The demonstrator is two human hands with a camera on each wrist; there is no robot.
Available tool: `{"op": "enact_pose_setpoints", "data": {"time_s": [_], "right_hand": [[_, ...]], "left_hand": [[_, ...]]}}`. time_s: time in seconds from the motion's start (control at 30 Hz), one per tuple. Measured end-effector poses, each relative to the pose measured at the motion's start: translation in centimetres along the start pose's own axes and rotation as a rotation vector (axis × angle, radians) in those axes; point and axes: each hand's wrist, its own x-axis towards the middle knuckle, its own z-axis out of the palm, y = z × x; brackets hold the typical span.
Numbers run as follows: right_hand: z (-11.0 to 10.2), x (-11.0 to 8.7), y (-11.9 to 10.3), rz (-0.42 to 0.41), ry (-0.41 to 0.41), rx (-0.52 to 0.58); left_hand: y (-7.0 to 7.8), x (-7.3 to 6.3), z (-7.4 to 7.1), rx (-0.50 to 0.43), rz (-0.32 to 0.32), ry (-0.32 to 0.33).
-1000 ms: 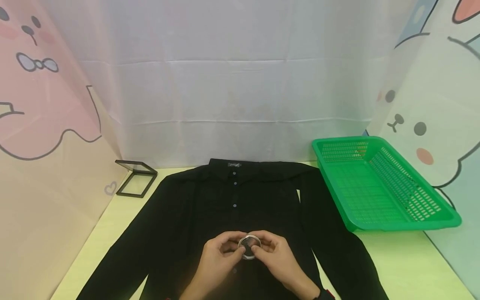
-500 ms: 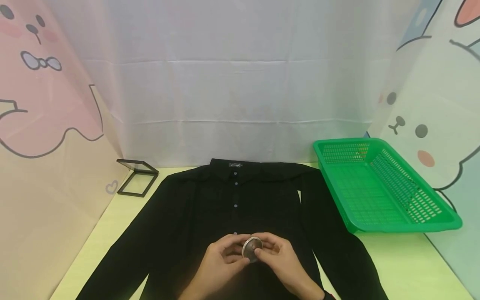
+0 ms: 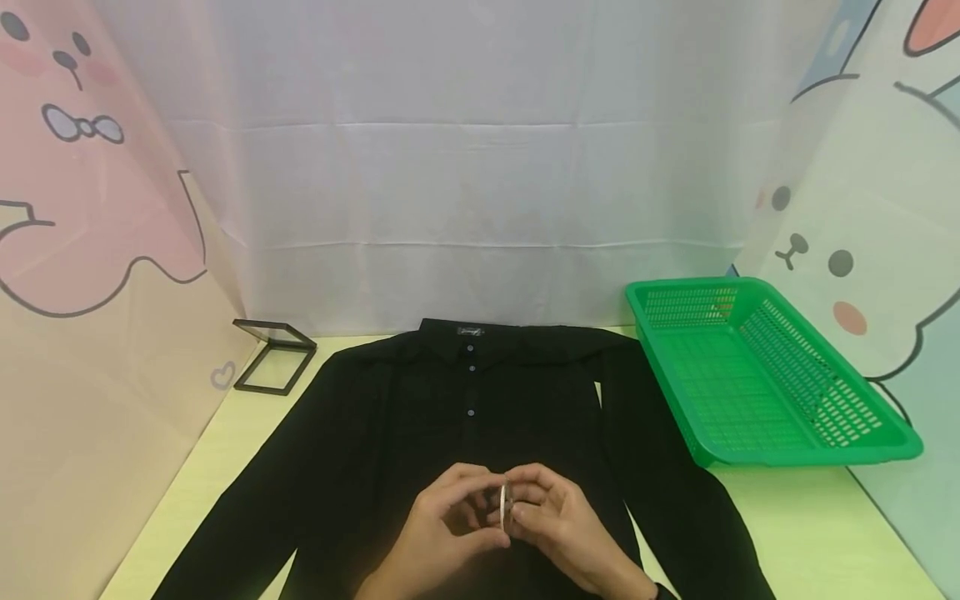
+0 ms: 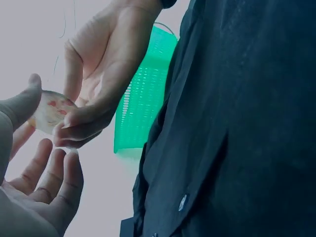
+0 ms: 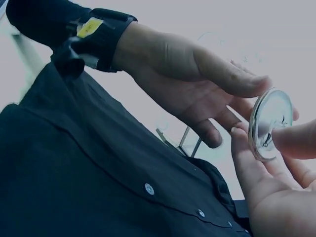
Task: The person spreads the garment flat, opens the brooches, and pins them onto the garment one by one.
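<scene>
A round pin badge (image 3: 503, 507) stands nearly edge-on between both hands, above the black shirt (image 3: 420, 400) spread on the table. The left hand (image 3: 450, 517) holds its rim between thumb and fingers. On the other side, the right hand (image 3: 558, 525) pinches it, its thumb touching the back near the metal pin in the right wrist view. That silvery back of the badge (image 5: 276, 108) faces the right hand. In the left wrist view the pale front of the badge (image 4: 52, 111) shows red marks, partly covered by fingers.
A green plastic basket (image 3: 712, 458) stands at the right, beside the shirt's sleeve. At the back left an open black frame (image 3: 273, 367) rests on the pale yellow table (image 3: 847, 533). Cloth curtains (image 3: 465, 183) enclose the back and sides.
The badge has turned from showing its silvery back to the head camera to standing edge-on. The left thumb has shifted from its back to its rim. Both hands stay over the shirt.
</scene>
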Motion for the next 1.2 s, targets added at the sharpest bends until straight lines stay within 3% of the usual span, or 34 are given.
{"op": "enact_pose_setpoints", "data": {"time_s": [0.2,0.33,0.5,0.83,1.07,1.2], "right_hand": [[0.3,0.1,0.1,-0.012,-0.076,0.108],[0.3,0.2,0.0,0.0,-0.074,0.07],[0.3,0.2,0.0,0.001,-0.038,-0.057],[-0.2,0.3,-0.2,-0.013,0.07,-0.382],[0.4,-0.4,-1.6,-0.001,0.158,-0.752],[1.2,-1.2,-2.8,-0.045,0.214,-0.976]], "left_hand": [[0.2,0.4,0.2,0.086,0.151,-0.011],[0.6,0.4,0.2,0.128,0.139,0.008],[0.8,0.3,0.0,0.201,0.101,0.015],[0.6,-0.1,-0.8,0.075,0.136,0.005],[1.1,-1.4,-2.5,0.159,0.08,-0.003],[1.7,-1.9,-3.2,0.218,0.051,-0.004]]}}
